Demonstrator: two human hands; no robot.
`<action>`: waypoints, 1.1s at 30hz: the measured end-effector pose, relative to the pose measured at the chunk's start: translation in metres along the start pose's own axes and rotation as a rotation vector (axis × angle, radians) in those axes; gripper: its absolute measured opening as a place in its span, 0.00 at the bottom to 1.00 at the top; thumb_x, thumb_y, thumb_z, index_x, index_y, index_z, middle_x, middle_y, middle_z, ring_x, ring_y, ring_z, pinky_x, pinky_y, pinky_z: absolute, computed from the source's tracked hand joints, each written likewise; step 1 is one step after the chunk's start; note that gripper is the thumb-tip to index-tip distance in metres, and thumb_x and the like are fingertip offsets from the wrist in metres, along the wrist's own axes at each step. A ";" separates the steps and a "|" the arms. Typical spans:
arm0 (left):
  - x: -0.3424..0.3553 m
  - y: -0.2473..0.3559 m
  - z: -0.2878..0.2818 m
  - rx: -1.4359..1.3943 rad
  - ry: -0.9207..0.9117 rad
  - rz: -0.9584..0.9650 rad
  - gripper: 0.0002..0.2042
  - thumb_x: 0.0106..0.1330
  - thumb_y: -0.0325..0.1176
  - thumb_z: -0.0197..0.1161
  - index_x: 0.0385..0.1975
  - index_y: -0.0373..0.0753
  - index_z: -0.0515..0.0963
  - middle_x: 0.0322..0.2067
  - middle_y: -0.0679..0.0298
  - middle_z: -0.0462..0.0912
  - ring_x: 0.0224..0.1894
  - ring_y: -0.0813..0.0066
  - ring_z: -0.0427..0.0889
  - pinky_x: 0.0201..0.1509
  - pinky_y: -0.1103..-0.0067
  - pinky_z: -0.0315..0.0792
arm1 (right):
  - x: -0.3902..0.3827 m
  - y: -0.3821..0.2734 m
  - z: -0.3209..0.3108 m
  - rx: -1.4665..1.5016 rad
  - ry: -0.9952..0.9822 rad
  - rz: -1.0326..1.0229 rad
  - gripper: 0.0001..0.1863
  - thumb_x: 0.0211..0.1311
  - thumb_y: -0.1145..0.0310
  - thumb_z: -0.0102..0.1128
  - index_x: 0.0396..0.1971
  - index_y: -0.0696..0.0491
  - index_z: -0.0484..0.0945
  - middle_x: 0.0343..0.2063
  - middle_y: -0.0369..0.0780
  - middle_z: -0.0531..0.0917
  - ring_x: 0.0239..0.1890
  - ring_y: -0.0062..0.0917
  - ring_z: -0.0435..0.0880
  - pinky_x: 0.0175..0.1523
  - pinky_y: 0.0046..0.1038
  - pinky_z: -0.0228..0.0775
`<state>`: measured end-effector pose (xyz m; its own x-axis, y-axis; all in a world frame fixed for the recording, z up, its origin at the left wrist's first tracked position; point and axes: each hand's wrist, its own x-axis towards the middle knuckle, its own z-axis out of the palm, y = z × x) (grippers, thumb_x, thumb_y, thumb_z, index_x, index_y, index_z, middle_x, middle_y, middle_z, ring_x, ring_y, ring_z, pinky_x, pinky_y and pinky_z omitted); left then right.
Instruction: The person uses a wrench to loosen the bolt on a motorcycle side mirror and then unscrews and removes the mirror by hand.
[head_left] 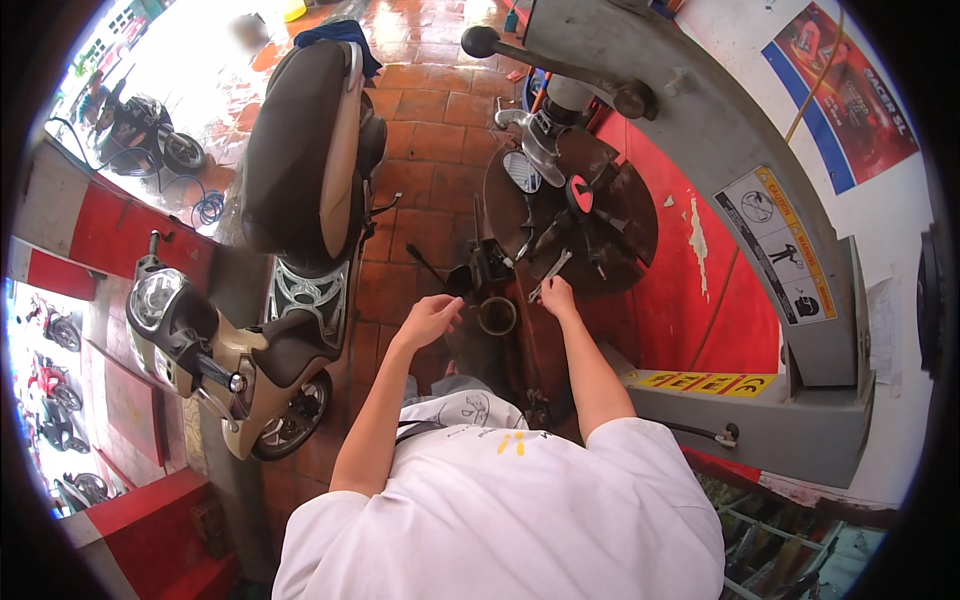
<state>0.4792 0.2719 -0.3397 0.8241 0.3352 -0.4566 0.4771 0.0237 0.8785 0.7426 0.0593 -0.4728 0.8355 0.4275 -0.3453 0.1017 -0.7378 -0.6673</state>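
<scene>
Right hand point(557, 295), fingers closed around a slender silver metal wrench point(552, 272), which lies obliquely at the near edge of a dark, round metal turntable point(635, 200). Left hand point(432, 318), fingers loosely curled, beside a black, rounded piece with a thin stem point(459, 281); whether it grips this piece cannot be told. On the turntable: an oval, black-backed mirror with a reflective face point(521, 172) and a second mirror with a red-tinted face point(579, 194). Left: a beige scooter with a dark brown seat point(300, 150).
</scene>
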 end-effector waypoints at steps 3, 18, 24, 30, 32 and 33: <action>0.001 0.000 0.003 -0.001 -0.037 -0.016 0.19 0.73 0.47 0.54 0.48 0.39 0.80 0.32 0.69 0.83 0.29 0.83 0.78 0.31 0.84 0.71 | 0.013 0.017 -0.004 -0.131 -0.002 0.014 0.21 0.68 0.59 0.44 0.34 0.65 0.76 0.33 0.57 0.84 0.39 0.48 0.85 0.49 0.45 0.75; 0.014 -0.022 0.006 -0.066 -0.065 -0.031 0.18 0.74 0.45 0.53 0.48 0.37 0.80 0.31 0.67 0.82 0.28 0.83 0.78 0.29 0.85 0.70 | -0.057 0.006 0.010 -0.100 0.413 0.068 0.29 0.61 0.47 0.59 0.53 0.54 0.66 0.29 0.49 0.85 0.38 0.48 0.84 0.46 0.45 0.73; 0.016 -0.026 0.009 -0.090 -0.091 -0.054 0.18 0.72 0.46 0.55 0.47 0.37 0.80 0.33 0.65 0.84 0.30 0.81 0.79 0.32 0.83 0.72 | -0.134 0.073 0.093 0.154 0.086 -0.303 0.15 0.65 0.61 0.58 0.47 0.53 0.74 0.26 0.43 0.83 0.27 0.30 0.83 0.31 0.35 0.73; 0.003 -0.055 -0.010 -0.166 0.056 -0.236 0.16 0.73 0.45 0.55 0.46 0.39 0.81 0.32 0.68 0.82 0.30 0.83 0.78 0.32 0.84 0.70 | -0.166 0.122 0.101 0.245 -0.820 0.478 0.13 0.65 0.61 0.57 0.44 0.53 0.80 0.29 0.37 0.83 0.25 0.19 0.80 0.27 0.24 0.72; -0.005 -0.057 -0.015 -0.242 0.071 -0.240 0.16 0.73 0.45 0.55 0.46 0.39 0.80 0.32 0.68 0.82 0.31 0.83 0.78 0.32 0.84 0.70 | -0.168 0.130 0.099 0.303 -0.480 0.453 0.13 0.67 0.62 0.55 0.46 0.52 0.80 0.28 0.37 0.82 0.23 0.21 0.79 0.26 0.25 0.72; -0.009 -0.057 -0.016 -0.236 0.075 -0.253 0.16 0.73 0.45 0.55 0.46 0.39 0.80 0.32 0.68 0.82 0.31 0.83 0.78 0.32 0.84 0.70 | -0.167 0.137 0.097 0.338 -0.439 0.463 0.13 0.68 0.62 0.54 0.46 0.52 0.80 0.28 0.36 0.82 0.23 0.20 0.78 0.26 0.25 0.72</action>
<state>0.4399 0.2824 -0.3830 0.6601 0.3585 -0.6601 0.5724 0.3289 0.7511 0.5645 -0.0622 -0.5702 0.4511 0.3333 -0.8279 -0.4420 -0.7224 -0.5317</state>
